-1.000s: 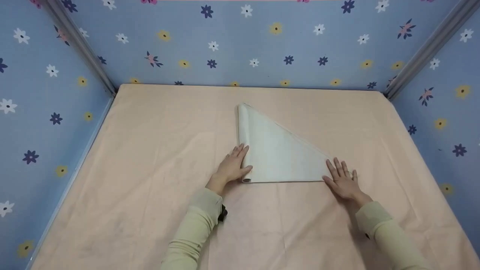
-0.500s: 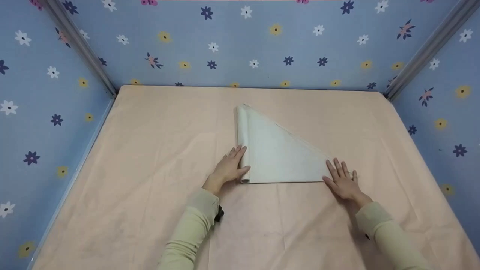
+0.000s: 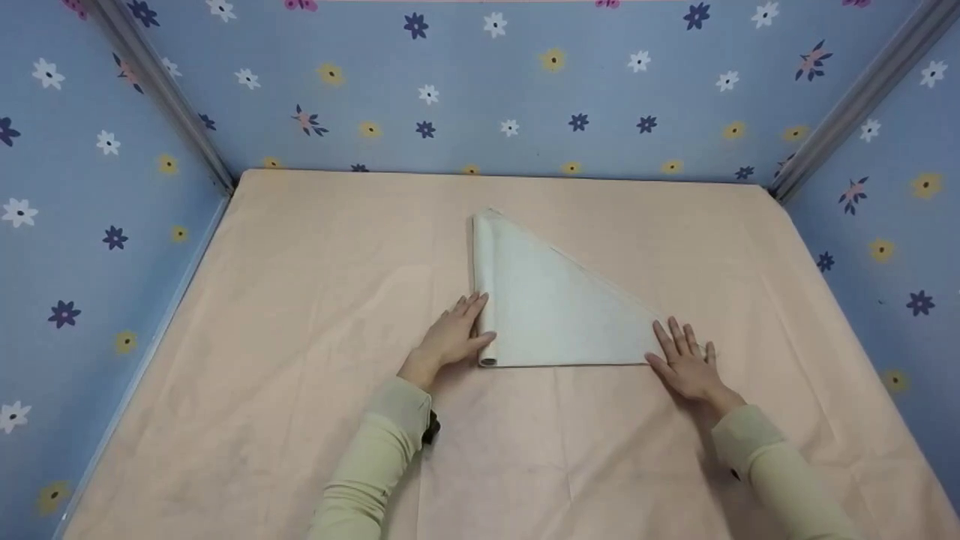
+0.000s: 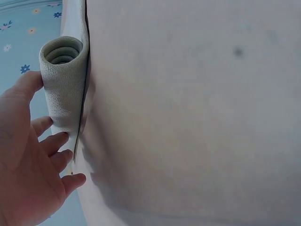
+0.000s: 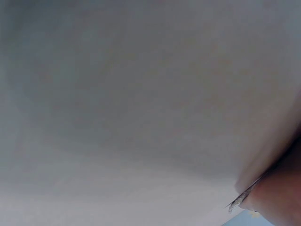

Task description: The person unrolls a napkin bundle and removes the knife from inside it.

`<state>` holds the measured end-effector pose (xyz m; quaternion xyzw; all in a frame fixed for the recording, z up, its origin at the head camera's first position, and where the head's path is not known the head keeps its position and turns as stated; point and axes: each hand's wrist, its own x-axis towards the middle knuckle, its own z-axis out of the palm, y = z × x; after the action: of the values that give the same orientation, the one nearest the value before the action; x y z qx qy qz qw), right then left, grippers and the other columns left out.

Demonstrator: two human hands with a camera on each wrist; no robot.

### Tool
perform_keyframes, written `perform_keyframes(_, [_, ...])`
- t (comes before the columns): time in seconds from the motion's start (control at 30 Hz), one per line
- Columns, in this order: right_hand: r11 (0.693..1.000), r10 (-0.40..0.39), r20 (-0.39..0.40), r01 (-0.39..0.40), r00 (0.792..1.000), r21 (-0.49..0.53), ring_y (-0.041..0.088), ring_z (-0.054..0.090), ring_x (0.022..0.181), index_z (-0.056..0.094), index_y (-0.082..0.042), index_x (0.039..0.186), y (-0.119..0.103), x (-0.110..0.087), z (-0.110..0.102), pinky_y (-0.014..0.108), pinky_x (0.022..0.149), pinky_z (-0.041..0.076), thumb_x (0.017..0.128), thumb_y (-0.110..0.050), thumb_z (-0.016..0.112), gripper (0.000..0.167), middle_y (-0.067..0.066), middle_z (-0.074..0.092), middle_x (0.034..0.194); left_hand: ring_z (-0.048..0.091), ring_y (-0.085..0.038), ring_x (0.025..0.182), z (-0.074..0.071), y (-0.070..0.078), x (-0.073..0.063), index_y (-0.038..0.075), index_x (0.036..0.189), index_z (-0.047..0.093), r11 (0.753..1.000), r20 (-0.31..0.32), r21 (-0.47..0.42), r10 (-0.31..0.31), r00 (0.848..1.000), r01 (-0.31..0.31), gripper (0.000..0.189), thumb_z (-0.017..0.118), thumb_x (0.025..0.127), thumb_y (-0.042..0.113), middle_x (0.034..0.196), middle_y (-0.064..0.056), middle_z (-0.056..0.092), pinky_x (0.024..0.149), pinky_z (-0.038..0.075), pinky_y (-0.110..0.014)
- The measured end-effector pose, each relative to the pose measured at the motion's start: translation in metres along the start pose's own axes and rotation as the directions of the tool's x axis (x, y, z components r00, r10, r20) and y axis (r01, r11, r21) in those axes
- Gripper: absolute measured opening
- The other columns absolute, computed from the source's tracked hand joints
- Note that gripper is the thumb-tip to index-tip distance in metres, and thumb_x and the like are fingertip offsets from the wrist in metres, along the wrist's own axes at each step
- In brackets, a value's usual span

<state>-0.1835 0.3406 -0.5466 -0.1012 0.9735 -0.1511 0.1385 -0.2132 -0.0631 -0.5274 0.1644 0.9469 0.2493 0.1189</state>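
On the table lies a pale towel, folded to a triangle-like shape with its left edge wound into a roll. The left wrist view shows the coiled layers at the near end of that roll. My left hand rests against the roll's left side near its lower end, fingers extended, thumb on top. Seen from the wrist, the left hand's thumb and fingertips touch the roll lightly. My right hand lies flat with spread fingers on the towel's right corner. In the right wrist view only part of the right hand shows.
A peach cloth with creases covers the table. Blue flowered panels stand along the back and both sides, with grey posts at the two back corners.
My left hand has shifted slightly to the left, and the towel's roll has moved a little left with it. The right hand has stayed in place on the corner.
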Motion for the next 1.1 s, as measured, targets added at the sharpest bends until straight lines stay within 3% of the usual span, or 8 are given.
perform_keyframes(0.43, [0.998, -0.042, -0.032, 0.043, 0.999, 0.041, 0.040, -0.010, 0.130, 0.006, -0.007, 0.142, 0.001, -0.003, -0.001, 0.063, 0.093, -0.013, 0.094, -0.043, 0.031, 0.065, 0.021, -0.006, 0.145, 0.013, -0.024, 0.133, -0.001, -0.009, -0.002, 0.014, 0.143, 0.015, 1.000, 0.000, 0.006, 0.005, 1.000, -0.005, 0.072, 0.045, 0.088, 0.048, 0.146, -0.009, 0.017, 0.106, 0.015, -0.044])
perform_keyframes(0.77, [1.000, -0.014, -0.014, 0.015, 1.000, 0.021, 0.039, -0.011, 0.130, 0.005, -0.007, 0.143, 0.001, -0.001, 0.000, 0.061, 0.094, -0.014, 0.094, -0.046, 0.028, 0.066, 0.020, -0.008, 0.146, 0.013, -0.025, 0.133, -0.002, -0.016, -0.006, 0.013, 0.143, 0.015, 1.000, 0.004, -0.029, 0.009, 1.000, -0.009, 0.071, 0.044, 0.088, 0.047, 0.146, -0.009, 0.018, 0.106, 0.014, -0.043])
perform_keyframes(1.1, [1.000, -0.013, -0.009, 0.013, 1.000, 0.015, 0.038, -0.012, 0.130, 0.005, -0.008, 0.143, 0.000, -0.001, 0.000, 0.061, 0.095, -0.015, 0.094, -0.047, 0.026, 0.066, 0.018, -0.009, 0.146, 0.010, -0.024, 0.133, -0.005, -0.019, -0.009, 0.013, 0.143, 0.013, 1.000, 0.033, -0.008, -0.011, 0.999, 0.012, 0.071, 0.041, 0.089, 0.049, 0.147, -0.008, 0.014, 0.107, 0.011, -0.042])
